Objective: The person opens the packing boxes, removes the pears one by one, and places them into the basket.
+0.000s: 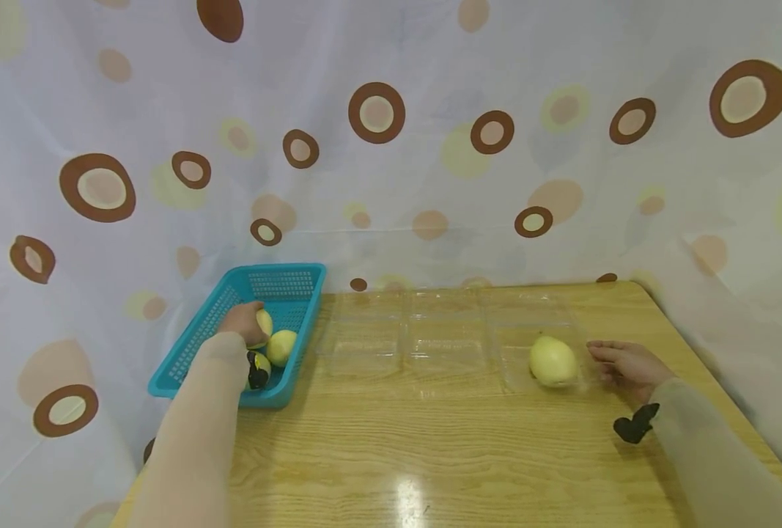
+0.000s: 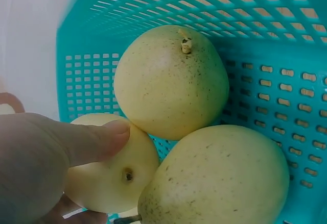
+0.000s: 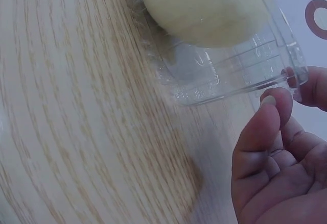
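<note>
In the head view my left hand (image 1: 240, 323) reaches into the blue plastic basket (image 1: 318, 308) and grips a pale yellow pear (image 1: 265, 321). The left wrist view shows the thumb (image 2: 97, 141) lying across that pear (image 2: 115, 180), with fingers partly hidden below it. Two more pears (image 2: 171, 81) (image 2: 219, 178) lie against it. On the right, my right hand (image 1: 628, 364) pinches the rim corner of a clear plastic container (image 3: 240, 68) with its fingertips. Inside that container rests one pear (image 1: 552, 361).
Two more clear containers (image 1: 366, 356) (image 1: 446, 352) stand in a row between the basket and the right container, on a wooden table (image 1: 391, 447). A patterned curtain (image 1: 417, 183) hangs behind and at the sides. Black straps or cameras (image 1: 636, 424) sit at the wrists.
</note>
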`<state>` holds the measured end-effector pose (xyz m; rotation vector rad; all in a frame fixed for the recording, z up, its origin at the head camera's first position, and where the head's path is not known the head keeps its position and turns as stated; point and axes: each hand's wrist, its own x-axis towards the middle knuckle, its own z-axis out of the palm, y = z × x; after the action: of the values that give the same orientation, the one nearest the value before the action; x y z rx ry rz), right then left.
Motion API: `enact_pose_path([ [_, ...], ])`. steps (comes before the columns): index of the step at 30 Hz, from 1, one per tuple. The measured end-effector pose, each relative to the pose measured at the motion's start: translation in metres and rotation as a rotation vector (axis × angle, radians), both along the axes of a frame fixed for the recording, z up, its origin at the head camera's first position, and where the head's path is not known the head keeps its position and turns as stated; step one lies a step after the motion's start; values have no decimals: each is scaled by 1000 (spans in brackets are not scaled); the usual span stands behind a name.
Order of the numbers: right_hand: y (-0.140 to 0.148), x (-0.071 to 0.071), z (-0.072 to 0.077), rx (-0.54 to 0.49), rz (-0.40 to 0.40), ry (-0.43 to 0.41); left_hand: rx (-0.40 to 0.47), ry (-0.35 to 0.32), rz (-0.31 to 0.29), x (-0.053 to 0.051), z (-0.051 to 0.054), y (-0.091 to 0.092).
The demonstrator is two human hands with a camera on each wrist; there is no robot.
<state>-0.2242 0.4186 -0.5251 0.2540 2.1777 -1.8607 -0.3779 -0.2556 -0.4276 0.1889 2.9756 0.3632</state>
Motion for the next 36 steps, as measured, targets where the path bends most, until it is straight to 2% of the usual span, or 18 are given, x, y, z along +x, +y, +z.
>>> enact_pose_path([
  [6,-3,-6,4,18,11,-12,-43,6,-32,-5,-4,-1],
  [21,-6,-7,8,-12,1,-29,-6,-63,-3,-7,-3,6],
  [26,-5,-5,5,-14,-3,-29,-26,-108,-11,-9,-4,6],
  [33,-3,-1,5,-18,-17,-39,12,-199,-33,-10,0,12],
  [36,-1,1,4,-19,-24,-47,4,-200,-48,-11,2,13],
])
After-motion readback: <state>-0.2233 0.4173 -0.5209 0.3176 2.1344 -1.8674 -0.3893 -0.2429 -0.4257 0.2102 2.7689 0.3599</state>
